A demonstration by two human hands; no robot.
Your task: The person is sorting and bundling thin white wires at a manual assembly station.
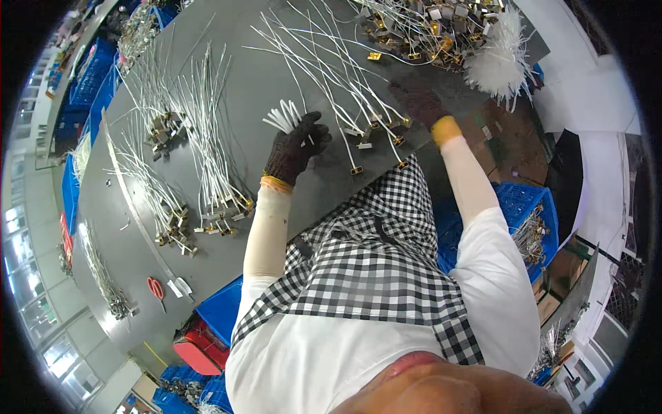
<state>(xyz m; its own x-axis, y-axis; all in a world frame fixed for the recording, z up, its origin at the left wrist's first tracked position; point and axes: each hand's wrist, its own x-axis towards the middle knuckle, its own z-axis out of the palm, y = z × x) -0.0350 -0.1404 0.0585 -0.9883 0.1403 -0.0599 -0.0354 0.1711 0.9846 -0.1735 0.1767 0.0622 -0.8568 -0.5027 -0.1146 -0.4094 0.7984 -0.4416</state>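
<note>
My left hand [295,146], in a dark knit glove with an orange cuff, is closed around a small bundle of white wires [284,116] whose ends fan out above the fingers. My right hand [418,101], also in a dark glove, lies flat on the grey table [241,83] among loose white wires with small brass end pieces [358,131]. A tangled pile of wires and brass parts [427,31] sits just beyond my right hand. A white tuft of cut wire ends [500,62] lies at its right.
Rows of white wires with brass ends [207,138] lie across the table's left half. Red scissors [156,288] rest near the table's near-left edge. Blue crates [517,207] stand under and beside the table; a red box [200,348] sits below.
</note>
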